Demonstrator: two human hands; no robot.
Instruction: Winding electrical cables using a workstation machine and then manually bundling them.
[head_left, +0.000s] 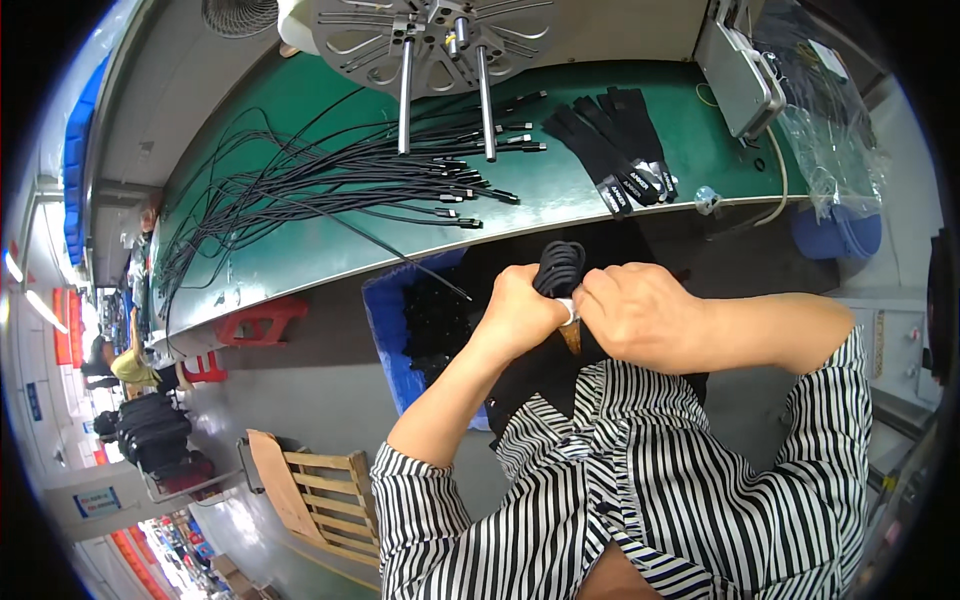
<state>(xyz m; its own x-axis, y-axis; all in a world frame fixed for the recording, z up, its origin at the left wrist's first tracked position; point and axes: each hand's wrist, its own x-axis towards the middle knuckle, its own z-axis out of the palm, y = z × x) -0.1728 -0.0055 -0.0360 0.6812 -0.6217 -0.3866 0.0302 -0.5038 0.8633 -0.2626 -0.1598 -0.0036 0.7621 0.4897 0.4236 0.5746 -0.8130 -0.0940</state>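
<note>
Above my lap, in front of the table edge, both hands close around a coiled black cable (pixel 561 268). My left hand (pixel 519 312) grips the coil from its left side. The fingers of my right hand (pixel 640 312) press in from the right, at the lower end of the coil. A small white piece shows between the hands, just below the loops; what it is I cannot make out. On the green table (pixel 340 110) lies a spread of loose black cables (pixel 330 185) with plugs at their right ends. Black straps (pixel 612 135) with printed ends lie to their right.
A metal winding disc (pixel 435 40) with two upright rods (pixel 405 100) overhangs the table's back. A blue bin (pixel 385 325) holding black items stands below at left. Further left are a red stool (pixel 262 322) and a wooden pallet (pixel 325 490). A blue bucket (pixel 840 235) sits at right.
</note>
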